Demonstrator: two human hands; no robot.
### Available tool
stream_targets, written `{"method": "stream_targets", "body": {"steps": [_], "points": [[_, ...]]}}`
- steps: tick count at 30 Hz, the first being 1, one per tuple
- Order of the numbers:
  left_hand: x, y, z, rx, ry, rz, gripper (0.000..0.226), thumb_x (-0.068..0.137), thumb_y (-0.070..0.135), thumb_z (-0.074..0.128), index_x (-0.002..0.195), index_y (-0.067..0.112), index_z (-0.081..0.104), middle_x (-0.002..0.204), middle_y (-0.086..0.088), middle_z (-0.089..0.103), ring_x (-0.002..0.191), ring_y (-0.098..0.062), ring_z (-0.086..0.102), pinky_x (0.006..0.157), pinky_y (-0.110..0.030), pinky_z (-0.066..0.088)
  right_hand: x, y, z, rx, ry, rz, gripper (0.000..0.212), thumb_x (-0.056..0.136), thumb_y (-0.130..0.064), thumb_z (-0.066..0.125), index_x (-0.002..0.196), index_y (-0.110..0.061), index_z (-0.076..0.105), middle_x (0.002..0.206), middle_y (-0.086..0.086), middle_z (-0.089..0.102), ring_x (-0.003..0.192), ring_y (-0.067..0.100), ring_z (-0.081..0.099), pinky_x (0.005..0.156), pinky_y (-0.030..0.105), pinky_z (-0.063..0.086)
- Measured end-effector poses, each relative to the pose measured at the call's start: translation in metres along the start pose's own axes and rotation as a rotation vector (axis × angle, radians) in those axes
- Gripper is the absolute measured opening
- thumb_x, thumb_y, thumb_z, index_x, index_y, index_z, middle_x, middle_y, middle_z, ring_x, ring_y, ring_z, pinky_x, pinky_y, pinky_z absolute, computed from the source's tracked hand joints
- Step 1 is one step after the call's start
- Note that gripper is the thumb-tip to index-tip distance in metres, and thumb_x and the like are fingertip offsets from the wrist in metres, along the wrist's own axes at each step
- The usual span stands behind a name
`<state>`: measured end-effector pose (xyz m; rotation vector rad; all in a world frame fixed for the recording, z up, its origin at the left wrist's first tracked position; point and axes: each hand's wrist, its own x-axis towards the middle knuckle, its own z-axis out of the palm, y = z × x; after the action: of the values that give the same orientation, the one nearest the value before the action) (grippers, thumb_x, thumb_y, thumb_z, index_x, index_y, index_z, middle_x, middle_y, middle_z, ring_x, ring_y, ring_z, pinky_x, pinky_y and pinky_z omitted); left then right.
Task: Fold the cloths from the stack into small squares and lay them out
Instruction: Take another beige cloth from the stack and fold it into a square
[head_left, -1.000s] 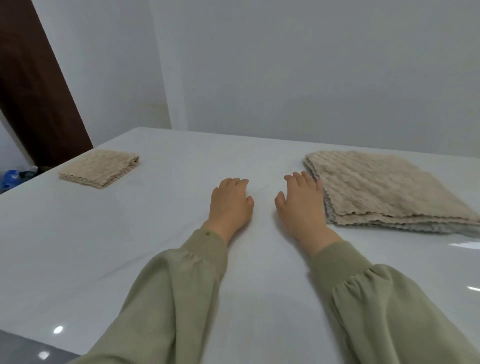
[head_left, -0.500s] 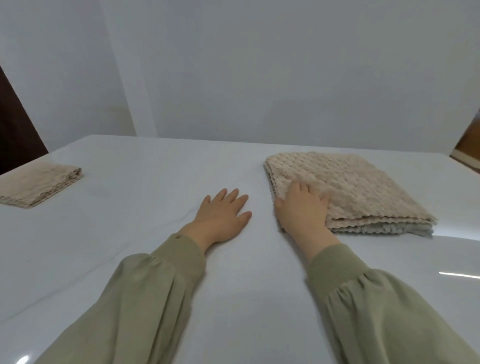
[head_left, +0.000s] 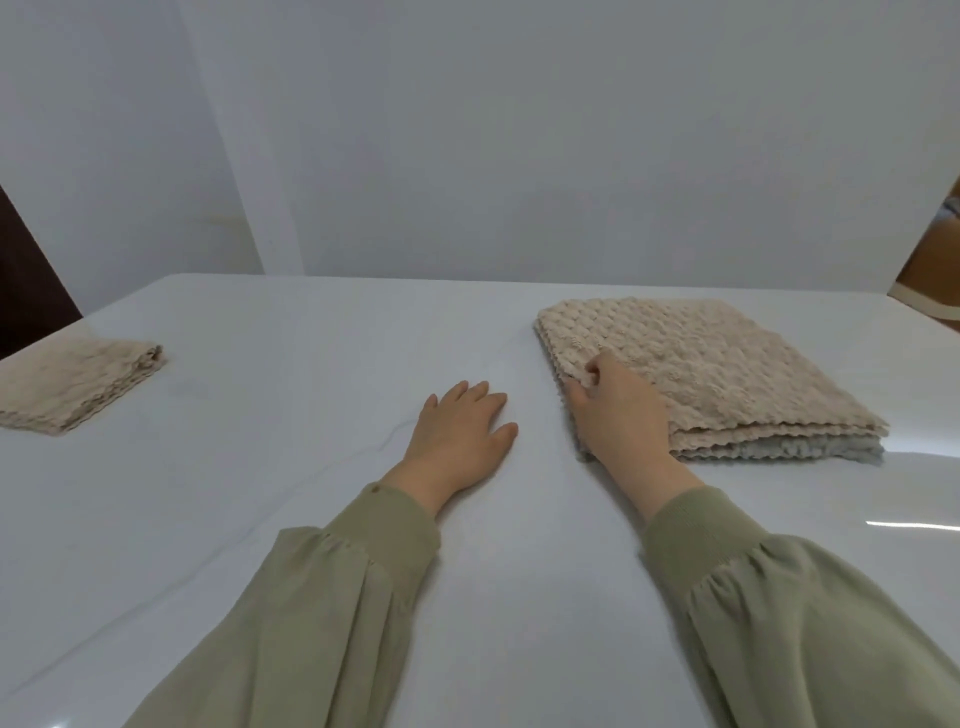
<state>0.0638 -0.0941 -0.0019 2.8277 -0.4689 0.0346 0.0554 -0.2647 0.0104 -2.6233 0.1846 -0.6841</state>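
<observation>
While your right hand (head_left: 618, 415) pinches top cloth (head_left: 701, 353) edge at stack (head_left: 779, 447) near-left corner, lift one layer only, peel slowly toward bare table (head_left: 311, 519) centre. Left hand (head_left: 457, 436) flat, fingers relaxed; use it for spreading. Folded square (head_left: 78, 382) sits far left.

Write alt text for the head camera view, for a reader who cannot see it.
A person's right hand pinches the left edge of a stack of beige cloths on a white table, while the left hand rests flat beside it. A folded cloth lies at the far left.
</observation>
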Motion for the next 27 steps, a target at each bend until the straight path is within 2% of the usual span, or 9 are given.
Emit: {"method": "stream_targets", "body": {"steps": [4,9,13,16,18,20,22,24,27], "points": [[-0.003,0.001,-0.001,-0.029,0.016,0.011,0.051,0.098,0.042,0.035,0.144,0.023,0.033,0.156,-0.001,0.019,0.144,-0.019,0.012,0.117,-0.041,0.008,-0.005,0.0,0.0,-0.046,0.052,0.008,0.022,0.095,-0.024,0.041,0.083,-0.01,0.053,0.072,0.006,0.059,0.063,0.025,0.052,0.053,0.029,0.034],[-0.008,-0.004,-0.004,-0.031,0.099,-0.036,0.044,0.096,0.033,0.039,0.137,0.017,0.043,0.154,-0.007,0.023,0.141,-0.024,0.019,0.115,-0.04,0.017,-0.005,-0.006,0.002,-0.1,0.066,0.017,0.027,0.092,-0.021,0.042,0.074,-0.008,0.057,0.067,0.008,0.058,0.064,0.028,0.054,0.053,0.029,0.039],[-0.016,-0.006,-0.003,-0.009,0.092,0.043,0.039,0.097,0.028,0.035,0.13,0.014,0.049,0.132,-0.003,0.048,0.129,-0.023,0.036,0.106,-0.037,0.029,-0.008,-0.006,0.001,0.007,0.04,0.073,0.027,0.085,-0.013,0.045,0.062,-0.003,0.055,0.056,0.013,0.056,0.05,0.024,0.046,0.044,0.024,0.03],[-0.019,-0.01,-0.005,0.038,0.067,0.069,0.041,0.098,0.031,0.032,0.132,0.014,0.046,0.137,-0.004,0.045,0.13,-0.023,0.035,0.106,-0.037,0.028,-0.004,-0.011,-0.005,0.104,-0.053,0.14,0.021,0.078,-0.005,0.047,0.058,-0.002,0.055,0.052,0.017,0.052,0.047,0.027,0.045,0.044,0.025,0.035],[-0.021,-0.012,-0.006,0.057,0.054,0.081,0.042,0.099,0.031,0.031,0.134,0.014,0.044,0.14,-0.004,0.042,0.132,-0.022,0.033,0.107,-0.037,0.025,0.002,-0.011,-0.011,0.106,-0.126,0.141,0.018,0.077,-0.001,0.048,0.065,0.001,0.062,0.062,0.023,0.057,0.058,0.036,0.054,0.049,0.031,0.043],[-0.023,-0.012,-0.007,0.047,0.044,0.091,0.043,0.099,0.031,0.03,0.137,0.014,0.041,0.144,-0.004,0.039,0.135,-0.021,0.029,0.11,-0.036,0.021,0.004,-0.007,-0.018,0.139,-0.197,0.123,0.023,0.082,-0.002,0.048,0.089,0.002,0.07,0.089,0.024,0.067,0.082,0.038,0.062,0.068,0.035,0.051],[-0.025,-0.013,-0.008,0.013,0.042,0.094,0.044,0.1,0.031,0.031,0.14,0.015,0.039,0.147,-0.003,0.036,0.138,-0.02,0.025,0.112,-0.035,0.017,0.003,-0.001,-0.03,0.201,-0.312,0.139,0.036,0.087,-0.003,0.047,0.118,-0.008,0.064,0.106,0.013,0.067,0.092,0.027,0.063,0.076,0.026,0.05],[-0.026,-0.014,-0.009,-0.018,0.042,0.09,0.045,0.099,0.032,0.032,0.141,0.016,0.038,0.149,-0.002,0.034,0.14,-0.018,0.023,0.113,-0.033,0.015,0.001,0.004,-0.041,0.236,-0.456,0.129,0.047,0.086,-0.001,0.048,0.13,-0.017,0.054,0.103,0.008,0.065,0.081,0.019,0.063,0.065,0.019,0.049],[-0.025,-0.015,-0.007,-0.041,0.044,0.084,0.046,0.099,0.032,0.034,0.142,0.017,0.037,0.15,-0.001,0.033,0.141,-0.018,0.021,0.114,-0.033,0.014,0.001,0.009,-0.046,0.137,-0.512,0.041,0.055,0.082,-0.01,0.066,0.134,-0.019,0.05,0.125,0.003,0.058,0.106,0.019,0.058,0.085,0.02,0.039]]}}
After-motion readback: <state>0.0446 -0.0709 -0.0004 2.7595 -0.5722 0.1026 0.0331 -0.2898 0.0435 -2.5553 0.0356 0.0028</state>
